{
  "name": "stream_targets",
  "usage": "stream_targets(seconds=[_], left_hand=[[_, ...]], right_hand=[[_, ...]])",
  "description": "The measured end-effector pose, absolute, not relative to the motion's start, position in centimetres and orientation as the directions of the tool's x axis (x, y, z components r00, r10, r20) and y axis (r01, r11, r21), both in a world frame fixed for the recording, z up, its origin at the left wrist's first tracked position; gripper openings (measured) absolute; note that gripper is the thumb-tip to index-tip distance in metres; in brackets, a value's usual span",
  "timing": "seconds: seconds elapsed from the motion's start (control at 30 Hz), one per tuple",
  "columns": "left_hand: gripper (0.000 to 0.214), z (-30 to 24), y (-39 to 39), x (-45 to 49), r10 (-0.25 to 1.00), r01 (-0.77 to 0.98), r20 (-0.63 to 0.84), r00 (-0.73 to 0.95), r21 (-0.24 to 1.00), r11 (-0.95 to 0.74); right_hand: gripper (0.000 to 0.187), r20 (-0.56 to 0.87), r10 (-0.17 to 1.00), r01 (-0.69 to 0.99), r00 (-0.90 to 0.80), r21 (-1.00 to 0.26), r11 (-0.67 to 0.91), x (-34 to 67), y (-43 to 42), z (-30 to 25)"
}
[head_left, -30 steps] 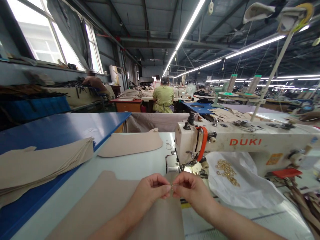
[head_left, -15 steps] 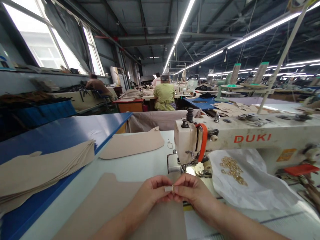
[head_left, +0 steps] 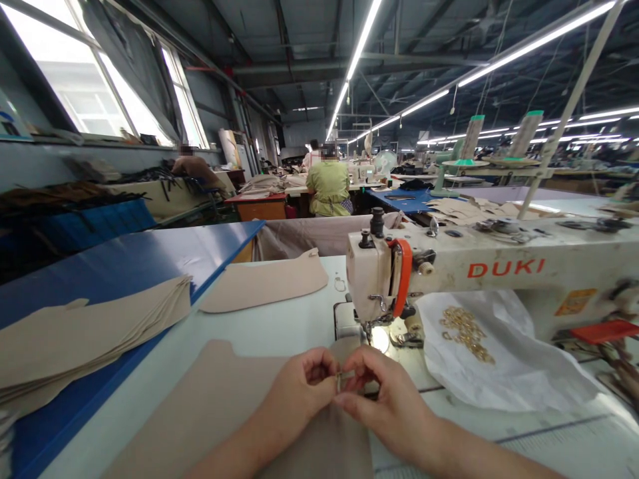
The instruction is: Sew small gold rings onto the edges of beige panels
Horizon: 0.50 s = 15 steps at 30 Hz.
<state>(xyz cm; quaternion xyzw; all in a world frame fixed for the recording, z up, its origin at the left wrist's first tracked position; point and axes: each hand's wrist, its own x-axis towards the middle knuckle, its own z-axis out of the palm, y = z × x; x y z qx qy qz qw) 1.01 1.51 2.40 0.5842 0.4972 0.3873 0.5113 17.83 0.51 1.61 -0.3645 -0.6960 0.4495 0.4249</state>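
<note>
"DUKI" reads in red on your sewing machine (head_left: 504, 268). Your forearms angle inward, and your left hand (head_left: 299, 392) and right hand (head_left: 387, 399) meet in a narrow grip on a small metal piece (head_left: 340, 380), its shape mostly hidden by your fingers. It sits over a beige panel (head_left: 224, 392) on the surface (head_left: 269, 332).

A pale sewing table (head_left: 272, 326) carries a DUKI sewing machine (head_left: 489, 266), a beige panel (head_left: 264, 286), a larger beige panel (head_left: 200, 392) and a white plastic bag (head_left: 504, 359) under gold rings (head_left: 464, 332). What looks like a small wire ring (head_left: 340, 285) lies there too. Alongside, a blue table (head_left: 100, 259) bears stacked beige panels (head_left: 84, 339).
</note>
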Motion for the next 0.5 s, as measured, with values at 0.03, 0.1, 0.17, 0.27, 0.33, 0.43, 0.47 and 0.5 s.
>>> stream_targets(seconds=[0.03, 0.1, 0.17, 0.27, 0.33, 0.43, 0.47, 0.5], left_hand=[[0.007, 2.52, 1.44, 1.04, 0.979, 0.191, -0.051, 0.197, 0.981, 0.012], [0.007, 2.91, 1.33, 1.19, 0.984, 0.188, -0.046, 0.174, 0.982, 0.013], [0.008, 3.28, 1.28, 1.43, 0.986, 0.167, -0.05, 0.162, 0.986, 0.022], [0.012, 3.48, 1.31, 1.73, 0.985, 0.109, -0.067, 0.157, 0.993, 0.051], [0.015, 3.44, 1.33, 1.82, 0.986, 0.067, -0.077, 0.149, 0.995, 0.067], [0.018, 3.4, 1.3, 1.79, 0.987, 0.018, -0.097, 0.127, 0.995, 0.096], [0.018, 3.42, 1.29, 1.76, 0.987, -0.001, -0.109, 0.122, 0.994, 0.11], [0.018, 3.44, 1.3, 1.71, 0.985, -0.02, -0.121, 0.122, 0.992, 0.124]], right_hand=[[0.011, 0.28, 0.887, 0.133, -0.368, -0.928, 0.349, 17.89, 0.53, 1.65], [0.005, 0.315, 0.884, 0.139, -0.345, -0.915, 0.38, 18.0, 0.61, 1.71], [0.008, 0.349, 0.881, 0.137, -0.319, -0.903, 0.408, 18.08, 0.68, 1.71], [0.011, 0.358, 0.893, 0.118, -0.275, -0.909, 0.4, 18.09, 0.79, 1.51], [0.011, 0.339, 0.91, 0.127, -0.24, -0.918, 0.376, 18.0, 0.88, 1.25], [0.011, 0.328, 0.923, 0.159, -0.203, -0.919, 0.362, 17.76, 1.04, 0.88], [0.011, 0.337, 0.921, 0.17, -0.193, -0.913, 0.37, 17.69, 1.09, 0.8], [0.011, 0.35, 0.918, 0.184, -0.185, -0.906, 0.382, 17.63, 1.13, 0.75]])
